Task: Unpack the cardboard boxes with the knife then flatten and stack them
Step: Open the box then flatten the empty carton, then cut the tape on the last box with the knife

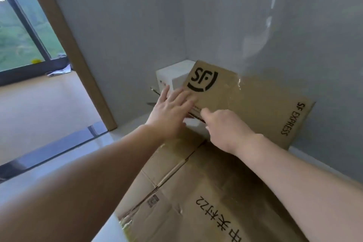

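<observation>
1. Against the wall leans the flattened SF box (pixel 245 104); our left hand (pixel 169 112) lies flat and open on its edge.
2. Our right hand (pixel 227 129) touches it, fingers hidden; we push evenly, keeping it upright.

A flattened brown cardboard box printed with a black "SF" logo and "SF EXPRESS" (pixel 245 104) stands on edge, leaning against the grey wall in the corner, with clear tape glinting across its face. Its left part overlaps a white box (pixel 172 73) set behind it in the corner. In front, another flattened brown cardboard box with black printed characters and "22" (pixel 196 192) lies flat on the floor, creased along its folds.
</observation>
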A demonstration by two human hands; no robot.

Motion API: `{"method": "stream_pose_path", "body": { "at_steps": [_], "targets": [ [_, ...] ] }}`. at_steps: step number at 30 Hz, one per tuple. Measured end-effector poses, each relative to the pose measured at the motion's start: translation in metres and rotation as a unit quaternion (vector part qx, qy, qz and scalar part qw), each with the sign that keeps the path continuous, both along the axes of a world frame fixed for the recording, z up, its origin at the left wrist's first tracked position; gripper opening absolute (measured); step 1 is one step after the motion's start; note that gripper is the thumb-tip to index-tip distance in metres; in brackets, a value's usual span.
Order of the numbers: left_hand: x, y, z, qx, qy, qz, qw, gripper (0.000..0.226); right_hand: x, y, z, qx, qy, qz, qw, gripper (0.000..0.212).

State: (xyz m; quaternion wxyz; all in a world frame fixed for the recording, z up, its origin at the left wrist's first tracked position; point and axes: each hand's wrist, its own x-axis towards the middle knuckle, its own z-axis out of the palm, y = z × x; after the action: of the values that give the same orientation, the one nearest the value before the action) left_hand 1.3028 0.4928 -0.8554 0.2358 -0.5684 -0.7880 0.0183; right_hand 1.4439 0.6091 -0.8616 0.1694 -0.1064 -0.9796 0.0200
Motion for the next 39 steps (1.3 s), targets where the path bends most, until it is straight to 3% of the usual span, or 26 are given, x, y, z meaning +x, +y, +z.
{"method": "stream_pose_path", "body": {
  "at_steps": [3, 6, 8, 13, 16, 18, 22, 25, 32, 39],
  "targets": [
    [-0.002, -0.012, -0.043, -0.074, -0.082, 0.030, 0.993, 0.036, -0.003, -0.020, -0.032, -0.017, -0.077, 0.012, 0.997, 0.018],
    [-0.003, -0.016, -0.059, -0.118, -0.108, 0.052, 0.986, 0.022, -0.007, -0.031, -0.055, -0.054, -0.098, 0.050, 0.992, 0.017],
    [-0.003, -0.021, -0.067, -0.203, -0.094, 0.024, 0.974, 0.015, -0.006, -0.030, -0.062, -0.101, -0.110, 0.049, 0.988, 0.036],
    [0.010, -0.037, -0.092, -0.324, -0.116, -0.012, 0.939, 0.023, -0.002, 0.001, -0.065, -0.078, -0.067, -0.005, 0.995, 0.036],
    [0.012, -0.041, -0.099, -0.373, -0.207, 0.009, 0.905, 0.035, 0.007, 0.015, -0.076, -0.096, -0.154, -0.062, 0.981, 0.038],
    [0.013, -0.039, -0.097, -0.322, -0.239, 0.012, 0.916, 0.036, 0.016, 0.018, -0.090, -0.100, -0.204, -0.084, 0.970, 0.044],
    [0.024, -0.015, -0.100, -0.167, -0.217, 0.001, 0.962, 0.032, 0.037, 0.022, -0.111, -0.132, -0.220, -0.108, 0.961, 0.055],
    [0.041, 0.009, -0.117, -0.164, -0.244, 0.031, 0.955, 0.044, 0.058, 0.034, -0.118, -0.149, -0.219, -0.147, 0.953, 0.061],
    [0.041, 0.053, -0.143, -0.135, -0.185, 0.078, 0.970, 0.057, 0.098, 0.070, -0.141, -0.180, -0.229, -0.306, 0.907, 0.072],
    [-0.013, 0.074, -0.165, -0.102, -0.163, 0.136, 0.972, 0.068, 0.086, 0.073, -0.168, -0.197, -0.211, -0.338, 0.896, 0.075]
  ]
}}
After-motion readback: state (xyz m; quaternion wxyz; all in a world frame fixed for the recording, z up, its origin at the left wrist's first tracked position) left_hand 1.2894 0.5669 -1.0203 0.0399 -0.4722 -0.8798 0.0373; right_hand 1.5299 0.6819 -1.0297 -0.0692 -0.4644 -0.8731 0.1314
